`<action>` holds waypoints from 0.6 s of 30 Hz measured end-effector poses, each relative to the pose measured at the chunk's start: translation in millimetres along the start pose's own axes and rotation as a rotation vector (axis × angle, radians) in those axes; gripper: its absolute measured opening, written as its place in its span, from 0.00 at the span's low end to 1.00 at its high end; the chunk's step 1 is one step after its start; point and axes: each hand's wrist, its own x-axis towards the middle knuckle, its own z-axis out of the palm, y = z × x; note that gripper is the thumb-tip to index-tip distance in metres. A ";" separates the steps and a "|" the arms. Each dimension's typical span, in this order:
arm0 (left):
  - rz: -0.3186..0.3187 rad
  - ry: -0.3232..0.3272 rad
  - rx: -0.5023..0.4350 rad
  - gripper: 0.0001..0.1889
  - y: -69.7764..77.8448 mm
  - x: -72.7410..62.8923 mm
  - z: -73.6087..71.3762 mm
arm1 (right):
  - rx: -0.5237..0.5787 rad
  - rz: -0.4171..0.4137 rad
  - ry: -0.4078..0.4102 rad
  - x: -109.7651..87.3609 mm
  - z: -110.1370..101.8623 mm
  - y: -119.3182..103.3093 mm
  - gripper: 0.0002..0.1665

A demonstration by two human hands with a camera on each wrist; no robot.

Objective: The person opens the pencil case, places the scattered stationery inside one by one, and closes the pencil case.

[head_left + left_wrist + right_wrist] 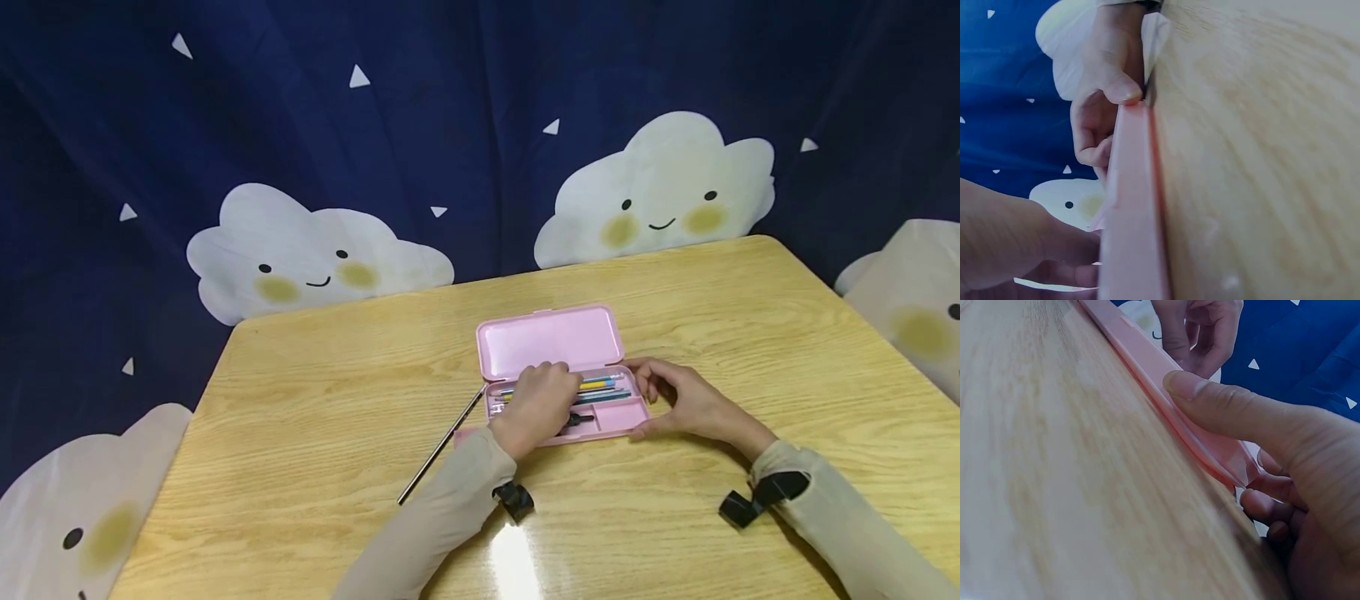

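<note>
An open pink pencil case (624,419) lies on the table, its lid (551,340) folded back. Pencils (597,385), some yellow and some teal, rest in its long compartment. A small black tool (579,419) shows in the front part, partly covered. My left hand (536,404) reaches down into the case from the front; its fingertips are hidden, also behind the case wall in the left wrist view. With thumb on the front wall and fingers at the end, my right hand (1279,437) holds the case's right corner.
A thin, shiny dark rod (441,444) lies slantwise on the wooden table (337,400), its far end near the case's left corner. Something flat and pink (463,435) peeks out beside my left sleeve. A dark blue curtain (465,108) with clouds hangs behind the table.
</note>
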 end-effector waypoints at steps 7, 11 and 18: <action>-0.035 0.070 -0.069 0.06 -9.0 -6.5 -10.7 | -0.029 0.025 -0.002 1.0 -2.5 -2.1 0.35; -0.041 0.089 -0.089 0.07 -14.2 -12.4 -13.1 | -0.033 0.016 -0.001 0.6 -3.1 -1.3 0.35; -0.089 0.110 -0.104 0.07 -26.7 -27.7 -18.2 | -0.059 0.037 -0.009 1.7 -0.7 0.1 0.36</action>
